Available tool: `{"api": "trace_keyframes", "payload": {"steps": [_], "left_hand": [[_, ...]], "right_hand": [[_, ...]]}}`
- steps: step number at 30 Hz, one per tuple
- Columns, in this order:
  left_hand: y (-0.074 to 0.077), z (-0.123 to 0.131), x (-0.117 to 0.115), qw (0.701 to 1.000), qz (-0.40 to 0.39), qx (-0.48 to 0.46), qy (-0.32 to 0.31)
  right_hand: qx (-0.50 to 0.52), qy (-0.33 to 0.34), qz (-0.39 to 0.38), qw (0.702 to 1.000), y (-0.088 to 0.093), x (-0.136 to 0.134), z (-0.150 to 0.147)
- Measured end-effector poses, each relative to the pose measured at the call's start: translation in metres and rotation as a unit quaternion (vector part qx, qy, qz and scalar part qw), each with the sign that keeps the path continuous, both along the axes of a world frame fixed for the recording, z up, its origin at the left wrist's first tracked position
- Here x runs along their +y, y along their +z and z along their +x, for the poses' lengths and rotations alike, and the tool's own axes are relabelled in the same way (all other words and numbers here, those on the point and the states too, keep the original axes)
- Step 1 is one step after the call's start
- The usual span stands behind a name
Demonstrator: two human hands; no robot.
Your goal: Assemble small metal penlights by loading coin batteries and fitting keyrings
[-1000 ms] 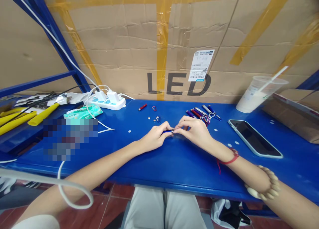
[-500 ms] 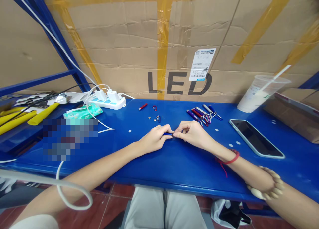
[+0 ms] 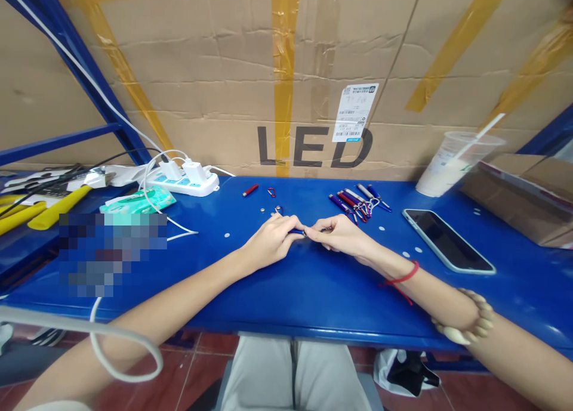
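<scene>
My left hand (image 3: 271,242) and my right hand (image 3: 341,235) meet over the middle of the blue table (image 3: 313,286). Both pinch a small blue pen-like keychain light (image 3: 298,232) between their fingertips, the left on its body, the right at its metal tip. A bundle of similar blue, red and silver keychain lights (image 3: 356,200) lies just behind my right hand. A single red one (image 3: 250,189) and a red clip (image 3: 271,191) lie further back. Small button cells (image 3: 227,235) are scattered on the table.
A phone (image 3: 447,247) lies face up at the right, behind it a plastic cup with a straw (image 3: 452,165) and a cardboard box (image 3: 519,202). A white power strip (image 3: 181,182), cables, a green pack (image 3: 138,201) and yellow-handled tools (image 3: 49,208) are at the left. A large LED carton (image 3: 313,77) forms the back wall.
Both hands stay pinched on the little blue light and have shifted slightly back and left in view as the camera tilted. Nothing else on the table moved.
</scene>
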State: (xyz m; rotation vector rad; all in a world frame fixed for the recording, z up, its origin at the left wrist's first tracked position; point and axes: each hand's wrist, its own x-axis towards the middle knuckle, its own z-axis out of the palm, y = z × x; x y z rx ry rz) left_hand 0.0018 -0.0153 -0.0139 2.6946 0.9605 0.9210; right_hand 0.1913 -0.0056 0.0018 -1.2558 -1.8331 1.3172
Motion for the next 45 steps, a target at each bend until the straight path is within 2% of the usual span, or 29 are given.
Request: {"api": "trace_keyframes", "payload": {"steps": [3,5,8,10,17,20,24,28,31,35,38,45], "left_hand": [[0.003,0.004,-0.001,0.999,-0.016,-0.035,0.034],[0.004,0.007,-0.001,0.996,-0.040,-0.061,0.051],[0.004,0.010,0.000,0.989,-0.077,-0.114,0.060],[0.004,0.010,0.001,0.983,-0.103,-0.143,0.054],[0.006,0.009,0.001,0.977,-0.173,-0.122,0.007],[0.008,0.008,-0.002,0.979,-0.176,-0.101,-0.005],[0.010,0.006,-0.008,0.983,-0.164,-0.077,-0.003],[0.009,0.002,-0.009,0.992,-0.124,-0.017,-0.018],[0.008,0.001,-0.009,0.995,-0.097,-0.001,-0.021],[0.010,0.003,-0.010,0.992,-0.110,-0.059,-0.009],[0.012,0.005,-0.011,0.993,-0.102,-0.060,0.003],[0.008,0.004,-0.013,0.998,-0.063,-0.023,0.002]], "right_hand": [[-0.004,-0.004,0.056,0.998,0.000,0.003,0.002],[-0.018,-0.021,0.144,0.989,0.000,0.004,0.003],[-0.044,-0.051,0.315,0.947,0.000,0.005,0.005],[-0.057,-0.050,0.392,0.917,0.000,0.006,0.006],[-0.117,-0.025,0.497,0.859,0.000,0.004,0.012],[-0.112,-0.008,0.511,0.852,-0.001,0.003,0.012],[-0.081,0.003,0.476,0.876,-0.004,0.001,0.009],[-0.092,0.044,0.444,0.890,-0.005,-0.002,0.007],[-0.104,0.058,0.447,0.887,-0.005,-0.004,0.008],[-0.089,0.021,0.464,0.881,-0.004,-0.003,0.009],[-0.082,0.005,0.478,0.874,-0.003,-0.002,0.010],[-0.111,0.053,0.520,0.846,-0.001,-0.006,0.011]]}}
